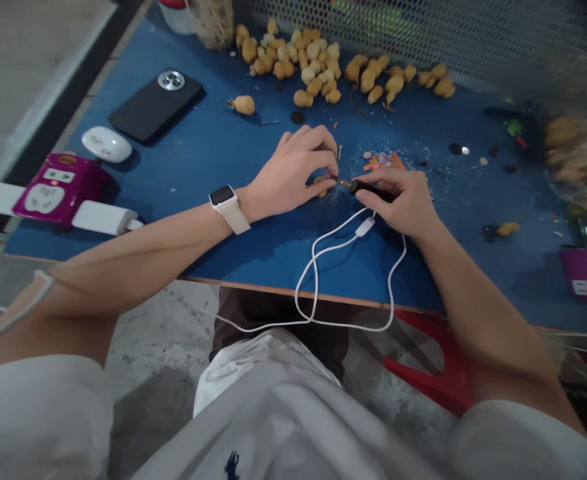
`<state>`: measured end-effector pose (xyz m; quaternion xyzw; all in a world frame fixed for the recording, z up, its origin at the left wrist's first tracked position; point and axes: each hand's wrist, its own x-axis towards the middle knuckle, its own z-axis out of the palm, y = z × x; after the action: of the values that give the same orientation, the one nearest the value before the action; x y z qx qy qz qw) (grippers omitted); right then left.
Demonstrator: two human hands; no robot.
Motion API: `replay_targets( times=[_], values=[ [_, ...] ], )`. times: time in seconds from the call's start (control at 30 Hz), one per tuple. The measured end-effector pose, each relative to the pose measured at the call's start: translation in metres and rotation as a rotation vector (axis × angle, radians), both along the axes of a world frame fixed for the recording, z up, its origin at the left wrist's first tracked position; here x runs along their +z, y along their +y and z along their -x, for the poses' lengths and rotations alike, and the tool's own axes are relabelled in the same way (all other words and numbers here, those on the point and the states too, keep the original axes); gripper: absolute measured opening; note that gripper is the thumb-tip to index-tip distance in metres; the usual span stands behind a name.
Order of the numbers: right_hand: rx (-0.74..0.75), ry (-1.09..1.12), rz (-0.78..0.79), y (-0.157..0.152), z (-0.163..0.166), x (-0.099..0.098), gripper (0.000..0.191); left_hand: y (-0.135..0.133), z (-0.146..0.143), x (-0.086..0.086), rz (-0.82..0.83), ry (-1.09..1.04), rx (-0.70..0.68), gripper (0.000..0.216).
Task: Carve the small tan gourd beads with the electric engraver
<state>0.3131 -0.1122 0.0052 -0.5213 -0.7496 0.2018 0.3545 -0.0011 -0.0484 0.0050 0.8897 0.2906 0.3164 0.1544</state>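
Observation:
My right hand (398, 197) is closed round a black pen-like electric tool (361, 189) with a brass-coloured tip. A white cord (315, 250) with a small inline switch (365, 227) loops below that hand and hangs past the table edge. My left hand (301, 163), wearing a watch (228, 208) on its wrist, has its fingers curled in a pinch. Under its fingertips a small tan rounded piece (321, 187) shows in part; the fingers hide the rest. The tool's tip meets or nearly meets the left fingertips. Orange scraps (384, 161) lie just beyond my right hand.
Several small tan gourds (313, 63) are heaped along the back of the blue table (253, 250), before a perforated metal panel (448, 40). On the left are a phone (156, 110), a white case (107, 145) and a purple socket block (61, 190). A red stool (436, 380) stands below.

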Motion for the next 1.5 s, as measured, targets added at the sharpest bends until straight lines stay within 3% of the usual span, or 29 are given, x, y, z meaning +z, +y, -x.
replay_targets(
  times=[0.6, 0.9, 1.5],
  values=[
    [-0.005, -0.005, 0.001, 0.000, -0.002, -0.001, 0.028, -0.001, 0.001, 0.008, -0.120, 0.058, -0.003, 0.016],
    [-0.013, 0.008, 0.015, 0.000, -0.002, 0.000, 0.029, 0.003, 0.005, 0.007, 0.095, -0.056, -0.039, 0.020],
    [-0.021, 0.057, -0.009, 0.005, -0.004, -0.010, 0.036, -0.005, 0.010, 0.010, 0.139, -0.080, 0.037, 0.031]
  ],
)
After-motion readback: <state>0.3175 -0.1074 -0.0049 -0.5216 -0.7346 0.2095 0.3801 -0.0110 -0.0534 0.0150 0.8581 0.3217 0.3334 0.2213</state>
